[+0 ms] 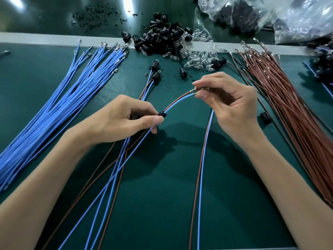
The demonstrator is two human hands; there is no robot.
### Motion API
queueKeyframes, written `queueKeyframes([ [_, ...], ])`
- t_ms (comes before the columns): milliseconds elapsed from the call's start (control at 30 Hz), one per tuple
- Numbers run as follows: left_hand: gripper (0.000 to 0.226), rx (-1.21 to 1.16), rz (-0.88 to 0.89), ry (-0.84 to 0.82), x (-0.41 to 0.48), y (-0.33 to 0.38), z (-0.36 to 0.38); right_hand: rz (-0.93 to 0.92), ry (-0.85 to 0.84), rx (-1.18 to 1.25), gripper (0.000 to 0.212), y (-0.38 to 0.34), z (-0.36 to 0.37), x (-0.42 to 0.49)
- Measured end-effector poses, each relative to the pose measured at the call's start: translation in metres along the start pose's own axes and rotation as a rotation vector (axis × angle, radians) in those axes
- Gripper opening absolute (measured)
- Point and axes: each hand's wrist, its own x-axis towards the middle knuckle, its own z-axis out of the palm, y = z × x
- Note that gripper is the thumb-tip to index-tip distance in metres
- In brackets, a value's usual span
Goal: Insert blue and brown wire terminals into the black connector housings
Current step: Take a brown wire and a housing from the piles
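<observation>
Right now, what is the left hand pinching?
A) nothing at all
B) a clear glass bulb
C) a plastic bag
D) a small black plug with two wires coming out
D: the fingers of the left hand pinch a small black plug, and a blue-and-brown wire pair arches from it to the right hand, which pinches the far ends.

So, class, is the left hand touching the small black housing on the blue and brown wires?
Touching. The head view shows the left hand pinching the black housing between thumb and fingertip, no gap.
</observation>
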Motion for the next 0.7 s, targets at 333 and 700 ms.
queueKeyframes([
  [333, 0.029, -0.041, 0.016, 0.188, 0.003, -0.001, 0.006, -0.051, -0.07, -0.096, 0.026, 0.004, -0.004, 0.0],
  [700, 0.019, -0.301, 0.036, 0.223, 0.003, 0.005, 0.023, -0.058, -0.146, -0.003, 0.022, -0.001, 0.023, -0.01],
])
